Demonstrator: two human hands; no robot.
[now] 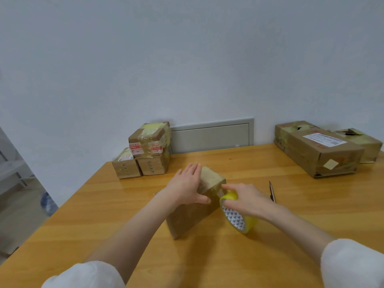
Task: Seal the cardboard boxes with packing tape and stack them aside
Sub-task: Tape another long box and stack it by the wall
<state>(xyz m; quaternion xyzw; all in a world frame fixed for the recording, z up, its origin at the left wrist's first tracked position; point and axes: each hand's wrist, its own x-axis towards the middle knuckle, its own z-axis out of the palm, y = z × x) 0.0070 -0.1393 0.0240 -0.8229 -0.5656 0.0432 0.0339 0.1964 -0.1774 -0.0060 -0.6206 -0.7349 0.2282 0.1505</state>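
Cardboard box (193,217) near the middle of wooden table (124,204). Pinned by left hand (187,186), fingers straight and flat on top, thumb down the near face. Clasped in right hand (247,198), fingers curled round it: yellow tape roll (239,219), touching the box's right end. Three taped boxes (145,150) stacked at back left against the wall.

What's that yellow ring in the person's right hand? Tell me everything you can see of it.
It is a roll of tape: glossy, see-through yellow tape wound on a white core printed with small dark triangles. It stands on edge, tilted, with its open core towards the camera. The right hand grips it from above, fingers curled over the rim. It sits close against the right end of the brown cardboard box; whether it touches the wooden table I cannot tell.
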